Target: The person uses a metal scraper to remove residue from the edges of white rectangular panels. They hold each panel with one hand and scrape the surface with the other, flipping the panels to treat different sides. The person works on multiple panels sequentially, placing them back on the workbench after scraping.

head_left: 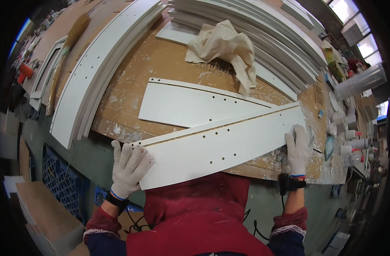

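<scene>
A white panel with drilled holes and a groove along its far edge (220, 143) lies slanted in front of me, its right end farther away. My left hand (131, 166), in a white knitted glove, grips the panel's left end with the fingers over its top. At the right end my right hand (296, 149), gloved too, has its fingers on the panel's edge; the thumb side is partly hidden. Beneath and beyond it lies a second white drilled panel (173, 102), partly covered by the first. A crumpled cream cloth (225, 45) rests just past that.
Cardboard (122, 102) covers the table, spotted with white paint. Stacked white panels stand at the left (92, 64) and far right (263, 30). A broom (67, 51) lies at far left. Bottles with red caps (350, 149) crowd the right side. A blue plastic crate (62, 179) sits lower left.
</scene>
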`<state>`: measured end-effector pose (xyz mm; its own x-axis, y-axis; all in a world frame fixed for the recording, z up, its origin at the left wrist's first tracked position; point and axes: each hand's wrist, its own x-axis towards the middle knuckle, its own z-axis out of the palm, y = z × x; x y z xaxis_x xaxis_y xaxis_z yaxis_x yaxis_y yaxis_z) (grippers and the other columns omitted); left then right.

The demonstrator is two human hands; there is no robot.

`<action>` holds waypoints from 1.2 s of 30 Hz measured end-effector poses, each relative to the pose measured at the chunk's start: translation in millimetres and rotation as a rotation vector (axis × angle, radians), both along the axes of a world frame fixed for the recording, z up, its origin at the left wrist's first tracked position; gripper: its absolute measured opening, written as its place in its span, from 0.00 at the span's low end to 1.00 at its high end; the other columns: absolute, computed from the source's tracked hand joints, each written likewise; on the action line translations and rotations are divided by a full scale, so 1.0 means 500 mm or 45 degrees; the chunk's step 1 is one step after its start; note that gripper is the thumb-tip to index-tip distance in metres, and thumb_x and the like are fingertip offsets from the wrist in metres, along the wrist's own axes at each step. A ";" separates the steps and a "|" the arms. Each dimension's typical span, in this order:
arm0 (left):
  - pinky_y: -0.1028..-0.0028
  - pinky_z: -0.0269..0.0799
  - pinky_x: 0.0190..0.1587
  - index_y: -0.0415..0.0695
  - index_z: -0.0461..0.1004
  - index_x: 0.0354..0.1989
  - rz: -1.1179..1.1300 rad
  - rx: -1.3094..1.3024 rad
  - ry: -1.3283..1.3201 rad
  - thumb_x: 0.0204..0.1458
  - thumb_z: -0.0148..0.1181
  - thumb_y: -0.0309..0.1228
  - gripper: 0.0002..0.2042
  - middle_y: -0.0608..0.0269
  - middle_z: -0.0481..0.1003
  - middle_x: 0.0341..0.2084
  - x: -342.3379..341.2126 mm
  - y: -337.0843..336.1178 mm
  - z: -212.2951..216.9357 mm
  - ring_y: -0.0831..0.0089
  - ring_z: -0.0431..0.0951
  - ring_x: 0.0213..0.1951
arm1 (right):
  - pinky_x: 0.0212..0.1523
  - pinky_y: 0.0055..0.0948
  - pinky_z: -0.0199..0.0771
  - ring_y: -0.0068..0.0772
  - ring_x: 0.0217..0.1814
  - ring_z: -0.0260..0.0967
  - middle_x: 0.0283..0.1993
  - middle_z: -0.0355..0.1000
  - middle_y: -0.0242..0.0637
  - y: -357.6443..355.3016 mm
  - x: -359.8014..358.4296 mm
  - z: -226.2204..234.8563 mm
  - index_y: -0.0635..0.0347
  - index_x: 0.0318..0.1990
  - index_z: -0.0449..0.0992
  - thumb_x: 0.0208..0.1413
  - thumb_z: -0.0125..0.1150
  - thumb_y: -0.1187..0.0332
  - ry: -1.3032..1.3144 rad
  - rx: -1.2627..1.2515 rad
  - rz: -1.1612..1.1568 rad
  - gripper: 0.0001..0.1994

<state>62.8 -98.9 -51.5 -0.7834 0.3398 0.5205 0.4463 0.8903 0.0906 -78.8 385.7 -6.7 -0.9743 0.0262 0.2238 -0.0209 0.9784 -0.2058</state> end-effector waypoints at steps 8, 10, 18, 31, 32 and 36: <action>0.46 0.68 0.55 0.41 0.76 0.37 -0.249 0.052 -0.183 0.40 0.62 0.31 0.14 0.52 0.76 0.40 -0.002 0.036 0.142 0.50 0.76 0.48 | 0.55 0.36 0.68 0.45 0.55 0.69 0.57 0.68 0.51 -0.009 0.032 0.031 0.68 0.59 0.66 0.56 0.57 0.64 0.169 -0.567 -0.205 0.24; 0.53 0.75 0.48 0.40 0.77 0.34 -0.307 0.194 -0.258 0.39 0.63 0.31 0.13 0.53 0.78 0.36 0.000 0.043 0.200 0.52 0.80 0.39 | 0.54 0.35 0.69 0.41 0.55 0.69 0.57 0.68 0.50 -0.023 0.044 0.045 0.68 0.60 0.65 0.57 0.57 0.66 0.243 -0.766 -0.290 0.25; 0.66 0.77 0.38 0.33 0.63 0.54 0.769 1.850 -0.506 0.55 0.52 0.31 0.21 0.52 0.72 0.41 0.072 -0.014 0.125 0.68 0.76 0.39 | 0.55 0.33 0.69 0.40 0.56 0.70 0.55 0.70 0.49 -0.002 0.060 -0.006 0.68 0.58 0.67 0.57 0.58 0.67 0.260 -0.878 -0.195 0.23; 0.63 0.78 0.49 0.33 0.59 0.60 0.467 2.647 -0.888 0.61 0.54 0.41 0.27 0.50 0.70 0.52 0.102 0.027 0.019 0.59 0.76 0.50 | 0.45 0.32 0.71 0.35 0.40 0.71 0.41 0.72 0.44 -0.014 0.069 0.005 0.67 0.49 0.72 0.57 0.61 0.65 0.192 -0.769 -0.107 0.17; 0.62 0.77 0.50 0.33 0.59 0.60 0.475 2.641 -0.918 0.61 0.54 0.41 0.27 0.50 0.70 0.52 0.096 0.027 0.016 0.59 0.75 0.50 | 0.46 0.32 0.71 0.35 0.41 0.72 0.41 0.73 0.45 -0.009 0.070 0.007 0.67 0.49 0.72 0.57 0.61 0.65 0.183 -0.774 -0.109 0.17; 0.62 0.76 0.52 0.33 0.59 0.61 0.507 2.708 -0.932 0.60 0.54 0.40 0.27 0.50 0.69 0.53 0.094 0.048 0.023 0.59 0.74 0.52 | 0.48 0.32 0.71 0.36 0.45 0.73 0.43 0.74 0.46 0.042 0.071 -0.010 0.67 0.48 0.73 0.57 0.60 0.68 0.175 -0.797 -0.146 0.15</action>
